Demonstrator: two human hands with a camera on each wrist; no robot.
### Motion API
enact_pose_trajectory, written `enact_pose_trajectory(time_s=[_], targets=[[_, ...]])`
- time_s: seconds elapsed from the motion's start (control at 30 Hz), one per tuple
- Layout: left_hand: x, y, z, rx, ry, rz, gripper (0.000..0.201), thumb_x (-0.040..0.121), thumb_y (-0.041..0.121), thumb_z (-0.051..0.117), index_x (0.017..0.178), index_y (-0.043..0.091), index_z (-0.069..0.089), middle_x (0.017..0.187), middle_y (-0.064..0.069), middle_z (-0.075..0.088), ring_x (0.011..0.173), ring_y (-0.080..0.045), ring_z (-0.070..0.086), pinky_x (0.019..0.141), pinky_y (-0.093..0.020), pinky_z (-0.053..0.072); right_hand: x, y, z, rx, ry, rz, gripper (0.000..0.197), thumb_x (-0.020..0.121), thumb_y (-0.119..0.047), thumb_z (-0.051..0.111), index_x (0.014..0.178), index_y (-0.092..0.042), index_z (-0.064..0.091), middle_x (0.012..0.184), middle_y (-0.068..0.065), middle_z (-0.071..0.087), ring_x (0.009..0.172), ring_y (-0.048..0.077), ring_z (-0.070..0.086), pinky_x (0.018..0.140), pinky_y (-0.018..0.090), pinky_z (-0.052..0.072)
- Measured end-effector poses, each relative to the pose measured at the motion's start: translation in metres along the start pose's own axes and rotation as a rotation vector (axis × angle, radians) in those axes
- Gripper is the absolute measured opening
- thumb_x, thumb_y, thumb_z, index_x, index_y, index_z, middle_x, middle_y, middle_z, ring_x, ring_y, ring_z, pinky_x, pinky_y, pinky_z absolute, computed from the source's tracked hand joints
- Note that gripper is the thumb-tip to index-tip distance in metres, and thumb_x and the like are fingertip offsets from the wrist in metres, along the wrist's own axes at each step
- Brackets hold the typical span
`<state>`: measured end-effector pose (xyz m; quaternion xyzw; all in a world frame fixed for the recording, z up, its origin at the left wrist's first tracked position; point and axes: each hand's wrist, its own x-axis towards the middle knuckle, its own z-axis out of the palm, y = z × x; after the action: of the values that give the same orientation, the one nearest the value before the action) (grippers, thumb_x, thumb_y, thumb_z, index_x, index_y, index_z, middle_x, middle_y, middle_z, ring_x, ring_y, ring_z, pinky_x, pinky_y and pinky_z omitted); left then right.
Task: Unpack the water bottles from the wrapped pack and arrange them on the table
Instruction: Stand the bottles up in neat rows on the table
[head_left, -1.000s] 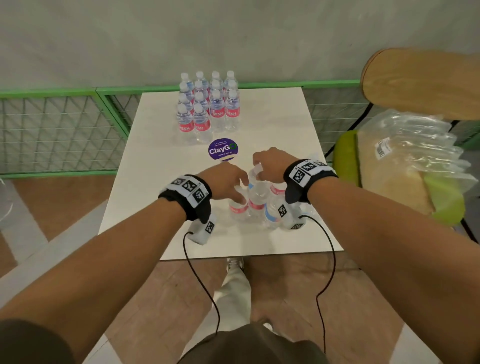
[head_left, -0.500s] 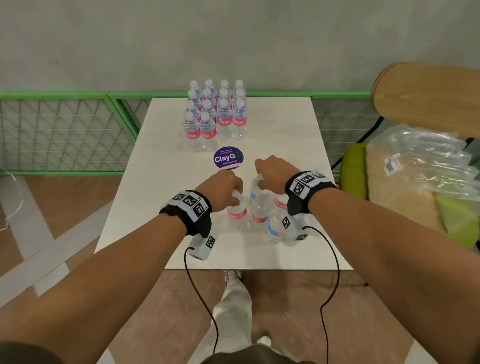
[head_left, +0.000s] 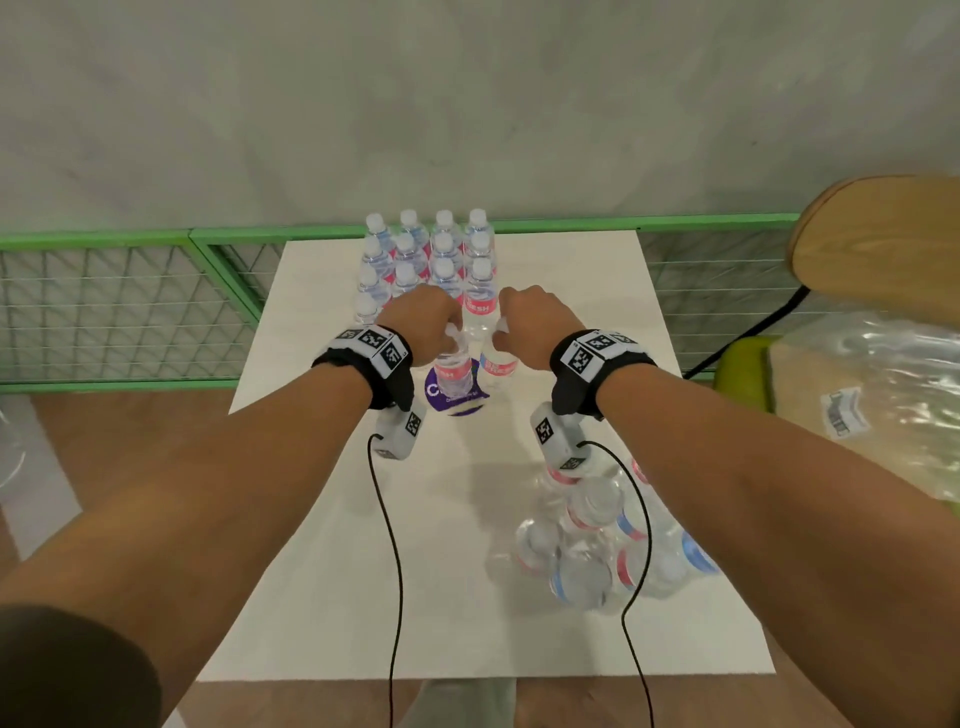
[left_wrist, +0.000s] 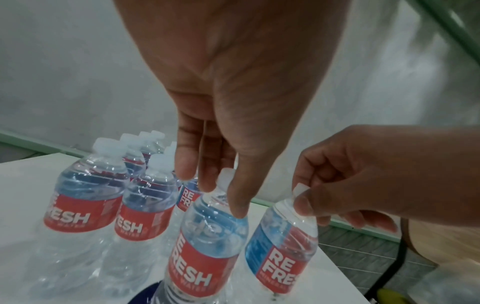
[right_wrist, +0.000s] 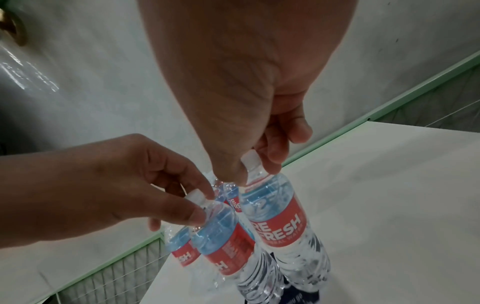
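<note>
Plastic bottles already stood upright in rows at the worktop's (head_left: 322, 519) far end, while the wrapped pack (head_left: 597, 540) near the front edge held more, so about half seemingly remained.

Left wrist view: the left hand (left_wrist: 221, 144) pinched an upright bottle's (left_wrist: 205, 246) neck.

Right wrist view: the right hand (right_wrist: 259, 123) gripped another bottle (right_wrist: 280, 226) by its cap, upright.

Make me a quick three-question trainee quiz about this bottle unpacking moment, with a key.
1. True or false: each hand pinches one bottle by its cap.
2. Where is the wrapped pack? A) far edge B) near right of the table C) on the chair
3. What word shows on the red labels?

Key:
1. True: left hand holds the left bottle, right hand holds the right bottle.
2. B
3. REFRESH
</note>
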<state>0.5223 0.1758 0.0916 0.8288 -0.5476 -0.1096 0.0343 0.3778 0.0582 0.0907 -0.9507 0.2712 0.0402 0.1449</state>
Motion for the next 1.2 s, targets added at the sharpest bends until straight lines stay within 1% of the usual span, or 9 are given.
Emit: enact_pose_trajectory(time_s=[0.13, 0.23, 0.4, 0.5, 0.67, 0.73, 0.87, 1.03, 1.2], targets=[[0.040, -0.013, 0.001, 0.041, 0.019, 0.001, 0.018, 0.081, 0.026, 0.071, 0.098, 0.019, 0.071, 0.095, -0.002, 0.064, 0.083, -0.023, 0.060, 0.069, -0.032, 0.047, 0.042, 0.001, 0.001, -0.023, 0.010, 0.015, 0.038, 0.090, -0.031, 0.063, 0.115, -0.005, 0.052, 0.110, 0.018, 0.060, 0.094, 0.036, 0.060, 0.066, 0.034, 0.040], [0.061, -0.021, 0.002, 0.030, 0.009, 0.002, 0.018, 0.081, 0.023, 0.071, 0.098, 0.018, 0.071, 0.093, -0.004, 0.062, 0.082, -0.024, 0.059, 0.068, -0.030, 0.045, 0.063, 0.002, 0.003, -0.036, 0.016, 0.023, 0.037, 0.090, -0.031, 0.063, 0.114, -0.005, 0.052, 0.112, 0.018, 0.059, 0.097, 0.036, 0.060, 0.067, 0.034, 0.038], [0.079, -0.031, 0.006, -0.010, -0.003, 0.006, 0.019, 0.081, 0.020, 0.073, 0.100, 0.016, 0.073, 0.096, -0.007, 0.069, 0.085, -0.025, 0.063, 0.071, -0.031, 0.048, 0.080, 0.003, 0.010, -0.041, 0.029, 0.018, 0.037, 0.090, -0.031, 0.063, 0.114, -0.006, 0.052, 0.112, 0.018, 0.058, 0.097, 0.036, 0.060, 0.067, 0.035, 0.038], [0.083, -0.037, 0.009, 0.000, -0.009, 0.006, 0.024, 0.081, 0.022, 0.074, 0.104, 0.016, 0.073, 0.101, -0.008, 0.069, 0.092, -0.026, 0.064, 0.078, -0.033, 0.051, 0.086, 0.002, 0.013, -0.027, 0.039, 0.010, 0.035, 0.091, -0.030, 0.062, 0.114, -0.006, 0.052, 0.111, 0.017, 0.058, 0.097, 0.035, 0.059, 0.067, 0.034, 0.039], [0.084, -0.042, 0.012, 0.028, 0.003, 0.010, 0.025, 0.082, 0.022, 0.074, 0.106, 0.015, 0.072, 0.100, -0.008, 0.067, 0.092, -0.026, 0.063, 0.077, -0.033, 0.050, 0.092, -0.001, 0.022, -0.013, 0.054, 0.007, 0.035, 0.092, -0.030, 0.062, 0.114, -0.006, 0.052, 0.111, 0.018, 0.058, 0.099, 0.036, 0.060, 0.068, 0.034, 0.039], [0.083, -0.043, 0.013, 0.050, 0.007, 0.007, 0.029, 0.083, 0.025, 0.073, 0.110, 0.015, 0.070, 0.104, -0.008, 0.065, 0.095, -0.028, 0.062, 0.081, -0.036, 0.051, 0.093, -0.002, 0.025, -0.006, 0.077, 0.008, 0.036, 0.093, -0.032, 0.061, 0.115, -0.006, 0.052, 0.111, 0.017, 0.059, 0.099, 0.036, 0.060, 0.069, 0.035, 0.040], [0.077, -0.048, 0.017, 0.053, 0.037, 0.020, 0.040, 0.084, 0.033, 0.071, 0.121, 0.020, 0.063, 0.113, -0.006, 0.060, 0.102, -0.028, 0.059, 0.089, -0.041, 0.049, 0.091, 0.001, 0.033, 0.024, 0.109, 0.022, 0.037, 0.092, -0.039, 0.060, 0.115, -0.010, 0.052, 0.107, 0.013, 0.061, 0.094, 0.034, 0.062, 0.070, 0.037, 0.048], [0.071, -0.052, 0.020, 0.023, 0.046, 0.069, 0.026, 0.089, 0.024, 0.065, 0.115, 0.023, 0.067, 0.104, -0.004, 0.063, 0.095, -0.027, 0.060, 0.087, -0.040, 0.048, 0.082, 0.010, 0.044, 0.183, 0.114, 0.018, 0.049, 0.087, -0.037, 0.067, 0.127, -0.014, 0.051, 0.119, 0.010, 0.052, 0.095, 0.031, 0.061, 0.082, 0.044, 0.054], [0.073, -0.050, 0.024, 0.059, 0.061, 0.060, 0.023, 0.090, 0.019, 0.061, 0.112, 0.022, 0.068, 0.101, -0.004, 0.063, 0.091, -0.028, 0.060, 0.087, -0.044, 0.048, 0.080, 0.015, 0.051, 0.229, 0.138, -0.016, 0.032, 0.090, -0.025, 0.063, 0.118, -0.011, 0.056, 0.110, 0.011, 0.057, 0.097, 0.032, 0.059, 0.082, 0.039, 0.049]])
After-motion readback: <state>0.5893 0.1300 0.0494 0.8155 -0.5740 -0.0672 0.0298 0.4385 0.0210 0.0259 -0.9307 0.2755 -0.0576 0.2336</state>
